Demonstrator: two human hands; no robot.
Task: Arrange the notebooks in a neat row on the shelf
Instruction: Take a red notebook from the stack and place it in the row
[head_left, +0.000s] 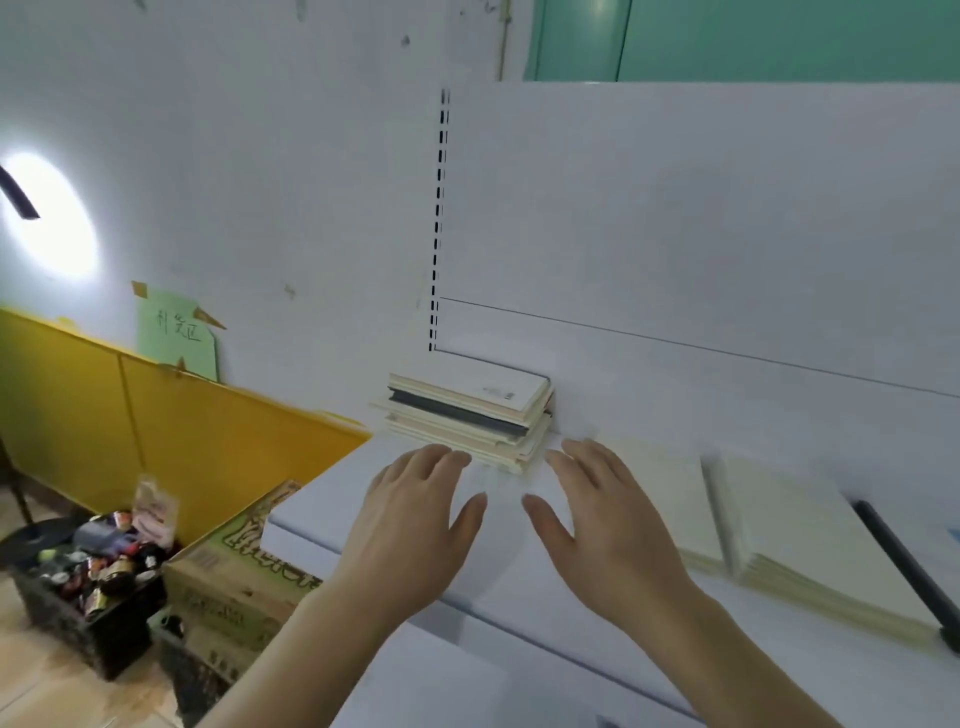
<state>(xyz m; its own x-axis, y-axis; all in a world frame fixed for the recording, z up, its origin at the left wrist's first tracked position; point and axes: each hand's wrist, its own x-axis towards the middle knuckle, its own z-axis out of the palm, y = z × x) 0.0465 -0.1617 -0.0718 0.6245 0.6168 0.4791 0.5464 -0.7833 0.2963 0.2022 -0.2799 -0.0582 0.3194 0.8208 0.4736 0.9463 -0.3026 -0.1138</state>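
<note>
A stack of notebooks (467, 415) lies flat on the white shelf (649, 639), at its back left corner against the rear panel (675, 218); the covers sit unevenly, one dark among cream ones. Both hands hover over the shelf just in front of the stack, fingers spread and holding nothing: the left hand (410, 525) with fingertips near the stack's front edge, the right hand (608, 525) beside its right corner. More cream notebooks (800, 540) lie flat toward the shelf's right edge, blurred, next to a black rod (904, 566). On the floor to the left stand a crate (88, 608) of small items and a cardboard box (234, 571).
</note>
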